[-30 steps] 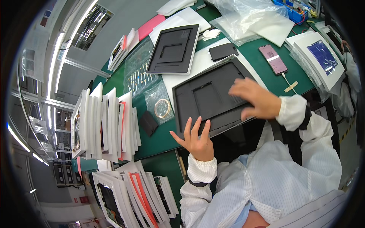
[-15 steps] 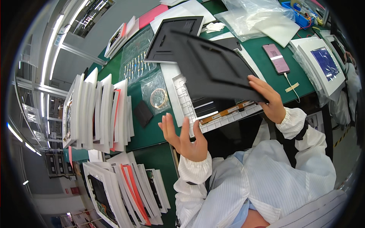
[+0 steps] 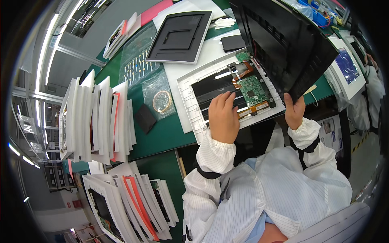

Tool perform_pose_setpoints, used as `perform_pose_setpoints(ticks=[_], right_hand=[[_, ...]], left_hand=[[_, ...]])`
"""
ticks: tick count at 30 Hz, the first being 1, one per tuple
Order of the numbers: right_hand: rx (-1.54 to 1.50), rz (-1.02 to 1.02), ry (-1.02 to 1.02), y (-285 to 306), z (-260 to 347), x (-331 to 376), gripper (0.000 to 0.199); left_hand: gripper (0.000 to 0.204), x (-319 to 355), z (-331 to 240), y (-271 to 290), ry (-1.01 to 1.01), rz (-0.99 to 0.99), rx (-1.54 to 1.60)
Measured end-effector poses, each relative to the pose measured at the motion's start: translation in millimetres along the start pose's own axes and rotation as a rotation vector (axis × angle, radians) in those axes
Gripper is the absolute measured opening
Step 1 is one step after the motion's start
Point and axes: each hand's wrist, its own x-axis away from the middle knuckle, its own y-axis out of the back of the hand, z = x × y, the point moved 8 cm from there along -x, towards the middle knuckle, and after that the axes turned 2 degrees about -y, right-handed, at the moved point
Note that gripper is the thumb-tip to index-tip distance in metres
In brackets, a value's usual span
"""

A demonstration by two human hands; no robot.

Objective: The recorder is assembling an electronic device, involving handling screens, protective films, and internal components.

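- Nearest: person in white striped anti-static coat, both forearms reaching fwd from lower edge onto the green bench (image 3: 162, 135).
- Left hand (image 3: 223, 116) lies palm down on the open white frame (image 3: 190, 95), fingers loosely curled, tips on the dark panel inside; pressing, not gripping anything.
- Right hand (image 3: 294, 110) clamped on the lower corner of the black back cover (image 3: 287, 44), thumb side up; cover is lifted & tilted up off the frame, hinged open to the right.
- Inside the frame, just beyond the left hand's fingers: green circuit board (image 3: 252, 88) w/ orange flex strips beside it, exposed under the raised cover.
- Left of frame on bench: small black pad (image 3: 145, 118), then a clear bag w/ coiled copper wire (image 3: 162, 101).
- Further left: row of white panels (image 3: 97, 117) standing on edge; more stacked panels (image 3: 133, 206) lower left.
- Farther back: second unit w/ black back cover in white frame (image 3: 180, 37), lying flat; a bag of small parts (image 3: 135, 65) beside it.
- Far right: another screen unit (image 3: 348, 67), blue face up.
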Motion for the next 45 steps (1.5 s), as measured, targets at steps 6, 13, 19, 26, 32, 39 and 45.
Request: perform_pose_setpoints(ticks=[6, 13, 19, 26, 32, 39, 45], right_hand=[[0.010, -0.081, -0.062, 4.7, -4.3, 0.3, 0.029], [0.054, -0.134, -0.080, 8.5, -8.9, 3.6, 0.027], [0.083, -0.139, -0.106, 9.1, -8.2, 4.8, 0.026], [0.055, -0.185, -0.098, 8.5, -6.8, 5.4, 0.026], [0.049, -0.210, -0.104, 10.1, -5.5, 4.8, 0.024], [0.069, -0.246, -0.072, 9.2, -4.7, 12.2, 0.023], [0.050, -0.345, -0.036, 14.3, 2.1, 14.1, 0.024]], left_hand=[[0.028, -17.4, -4.1, -39.8, -0.092, 0.088, -0.065], [0.035, -41.1, 5.5, -50.2, 0.010, 0.194, -0.024], [0.056, -69.9, 7.5, -56.0, 0.025, 0.169, 0.010], [0.075, -115.7, 31.3, -85.5, 0.009, 0.252, -0.065], [0.079, -121.4, 49.6, -100.1, 0.044, 0.230, -0.070], [0.081, -123.1, 54.2, -115.3, 0.025, 0.254, -0.108], [0.072, -127.1, 49.3, -119.5, -0.034, 0.204, -0.070]])
